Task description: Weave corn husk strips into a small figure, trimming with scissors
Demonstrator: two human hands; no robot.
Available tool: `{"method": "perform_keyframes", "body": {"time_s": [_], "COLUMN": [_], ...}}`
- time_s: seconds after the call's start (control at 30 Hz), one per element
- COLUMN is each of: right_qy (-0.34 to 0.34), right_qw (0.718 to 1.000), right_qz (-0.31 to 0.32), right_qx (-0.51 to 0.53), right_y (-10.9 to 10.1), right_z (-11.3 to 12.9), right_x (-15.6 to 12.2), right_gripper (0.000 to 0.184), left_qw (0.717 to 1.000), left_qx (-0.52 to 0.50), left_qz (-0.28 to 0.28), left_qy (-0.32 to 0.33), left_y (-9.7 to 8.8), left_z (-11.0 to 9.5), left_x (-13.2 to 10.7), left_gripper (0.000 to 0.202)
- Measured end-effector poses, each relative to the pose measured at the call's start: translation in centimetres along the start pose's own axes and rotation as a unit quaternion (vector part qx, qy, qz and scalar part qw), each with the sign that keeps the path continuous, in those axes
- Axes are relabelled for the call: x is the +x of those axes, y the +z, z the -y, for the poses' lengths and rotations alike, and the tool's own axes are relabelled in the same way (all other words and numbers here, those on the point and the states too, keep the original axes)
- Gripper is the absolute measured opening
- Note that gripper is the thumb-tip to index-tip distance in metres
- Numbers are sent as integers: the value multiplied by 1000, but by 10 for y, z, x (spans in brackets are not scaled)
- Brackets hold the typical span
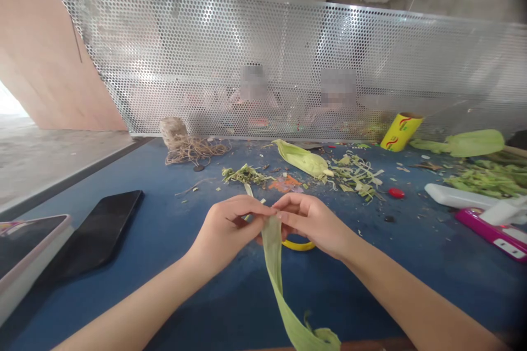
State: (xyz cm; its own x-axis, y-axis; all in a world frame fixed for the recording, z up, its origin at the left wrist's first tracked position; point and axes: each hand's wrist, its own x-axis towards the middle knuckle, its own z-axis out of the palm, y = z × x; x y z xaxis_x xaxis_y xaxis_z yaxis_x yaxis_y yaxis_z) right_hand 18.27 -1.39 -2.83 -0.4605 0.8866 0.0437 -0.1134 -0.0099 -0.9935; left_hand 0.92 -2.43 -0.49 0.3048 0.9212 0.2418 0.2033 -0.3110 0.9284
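Observation:
Both my hands meet over the blue table (173,230), pinching the top end of a long pale green corn husk strip (276,274) that hangs down toward me. My left hand (224,227) grips its upper left edge with closed fingers. My right hand (313,222) pinches the upper right edge, fingers closed. A yellow ring (298,245) lies on the table just under my right hand. A husked corn ear (302,159) lies farther back on the table.
Two black phones (96,233) (24,244) lie at the left. A twine bundle (191,148), husk scraps (356,173), a red cap (396,192), a yellow roll (400,130), greens (486,178) and a pink-and-white tool (489,227) sit around. Two people sit behind a perforated metal screen (288,60).

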Motion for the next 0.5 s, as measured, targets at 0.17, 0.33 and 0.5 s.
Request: {"method": "perform_keyframes", "body": {"time_s": [0.17, 0.33, 0.5], "right_qy": [2, -13, -49], "right_qw": [1000, 994, 984], "right_qz": [-7, -26, -31], "right_qx": [-10, -106, -166], "right_y": [-3, 1, 3], "right_z": [-2, 6, 10], "right_x": [-1, -5, -8], "right_gripper": [15, 7, 8], "left_qw": [997, 991, 993], "left_qx": [-69, -115, -96], "left_qz": [19, 39, 26], "left_qy": [-32, -56, -63], "left_y": [1, 1, 0], "left_z": [0, -2, 2], "left_x": [0, -1, 0], "left_gripper": [10, 14, 12]}}
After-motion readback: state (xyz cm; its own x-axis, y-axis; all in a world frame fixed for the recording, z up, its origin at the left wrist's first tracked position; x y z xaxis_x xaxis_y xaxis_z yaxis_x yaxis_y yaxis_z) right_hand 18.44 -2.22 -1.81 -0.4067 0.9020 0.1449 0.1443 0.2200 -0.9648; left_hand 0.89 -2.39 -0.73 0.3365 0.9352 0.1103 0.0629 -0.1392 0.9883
